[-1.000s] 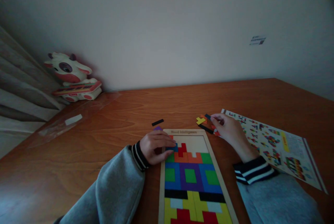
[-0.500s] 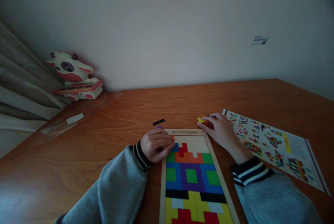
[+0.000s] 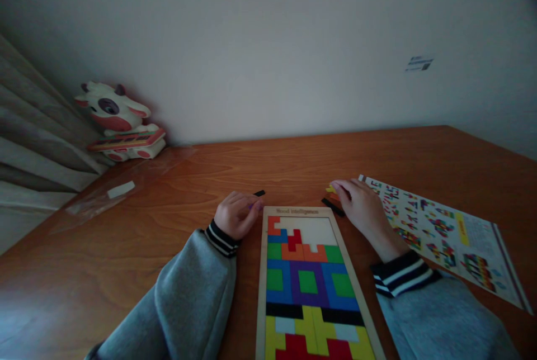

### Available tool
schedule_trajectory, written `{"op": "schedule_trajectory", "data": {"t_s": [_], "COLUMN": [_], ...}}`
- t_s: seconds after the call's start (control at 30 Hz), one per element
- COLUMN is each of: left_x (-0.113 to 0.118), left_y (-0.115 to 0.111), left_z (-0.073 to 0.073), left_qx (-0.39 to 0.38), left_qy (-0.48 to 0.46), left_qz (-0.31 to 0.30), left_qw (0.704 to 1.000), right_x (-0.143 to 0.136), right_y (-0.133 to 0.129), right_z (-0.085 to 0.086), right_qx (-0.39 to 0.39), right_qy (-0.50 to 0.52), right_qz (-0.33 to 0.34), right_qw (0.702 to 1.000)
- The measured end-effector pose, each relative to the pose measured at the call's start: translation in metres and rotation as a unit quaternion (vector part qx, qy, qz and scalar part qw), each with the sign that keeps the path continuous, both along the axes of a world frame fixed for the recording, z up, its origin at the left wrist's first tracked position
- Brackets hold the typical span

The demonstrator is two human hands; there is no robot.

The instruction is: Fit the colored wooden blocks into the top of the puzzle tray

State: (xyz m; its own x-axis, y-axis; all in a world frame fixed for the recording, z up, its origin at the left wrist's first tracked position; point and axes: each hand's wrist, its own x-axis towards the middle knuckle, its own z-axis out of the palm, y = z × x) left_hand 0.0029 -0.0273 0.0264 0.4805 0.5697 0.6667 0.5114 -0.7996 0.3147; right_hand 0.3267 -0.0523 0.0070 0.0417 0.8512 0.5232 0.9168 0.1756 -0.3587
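A wooden puzzle board [image 3: 263, 270] lies in front of me, largely filled with coloured block pieces; a pale bare area shows near its top. At the board's upper left is my left hand [image 3: 235, 216], its fingers closed around a purple puzzle piece [image 3: 250, 205], mostly hidden. A black strip piece [image 3: 259, 193] lies just beyond those fingertips. My right hand [image 3: 361, 206] is beyond the upper right corner, thumb and fingers pinched at a small yellow puzzle piece [image 3: 330, 189]. Under and beside it are an orange piece [image 3: 334, 196] and a black piece [image 3: 333, 207].
A printed sheet of block patterns [image 3: 444, 231] lies to the right, partly behind my right hand. A toy cow with a keyboard [image 3: 121, 125] stands at the back left by a curtain [image 3: 37, 142]. Clear plastic wrapping [image 3: 96, 195] with a white label lies on the wooden table [image 3: 168, 209].
My left hand has drawn back left off the board, uncovering an orange piece in its upper left corner. My right hand has shifted slightly right with the yellow piece, exposing the black piece.
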Motion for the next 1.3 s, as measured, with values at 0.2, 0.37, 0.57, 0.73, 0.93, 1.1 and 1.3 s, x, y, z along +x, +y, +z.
{"op": "schedule_trajectory", "data": {"t_s": [0.2, 0.37, 0.57, 0.73, 0.93, 1.1, 1.3], "left_x": [-0.022, -0.022, -0.022, -0.021, -0.019, -0.018, -0.015], "left_y": [0.024, 0.025, 0.027, 0.025, 0.021, 0.023, 0.022], "left_z": [-0.009, -0.015, -0.021, -0.020, -0.017, -0.018, -0.020], "left_qx": [-0.005, 0.001, -0.019, -0.026, -0.027, -0.023, -0.074], "left_qy": [0.052, 0.105, 0.122, 0.103, 0.097, 0.063, 0.013], "left_qz": [0.091, -0.024, -0.053, -0.055, -0.044, -0.052, -0.068], "left_qw": [0.995, 0.994, 0.991, 0.993, 0.994, 0.996, 0.995], "right_x": [-0.003, -0.008, -0.010, -0.013, -0.017, -0.018, -0.017], "right_y": [-0.004, -0.004, -0.005, -0.003, -0.003, -0.004, -0.003], "right_z": [0.006, 0.010, 0.009, 0.002, 0.000, 0.000, -0.005], "right_qx": [0.000, 0.055, 0.050, 0.028, 0.015, 0.001, -0.017], "right_qy": [0.216, 0.351, 0.390, 0.438, 0.371, 0.344, 0.332], "right_qz": [-0.041, -0.035, -0.019, 0.021, 0.015, 0.009, 0.034], "right_qw": [0.975, 0.934, 0.919, 0.898, 0.928, 0.939, 0.942]}}
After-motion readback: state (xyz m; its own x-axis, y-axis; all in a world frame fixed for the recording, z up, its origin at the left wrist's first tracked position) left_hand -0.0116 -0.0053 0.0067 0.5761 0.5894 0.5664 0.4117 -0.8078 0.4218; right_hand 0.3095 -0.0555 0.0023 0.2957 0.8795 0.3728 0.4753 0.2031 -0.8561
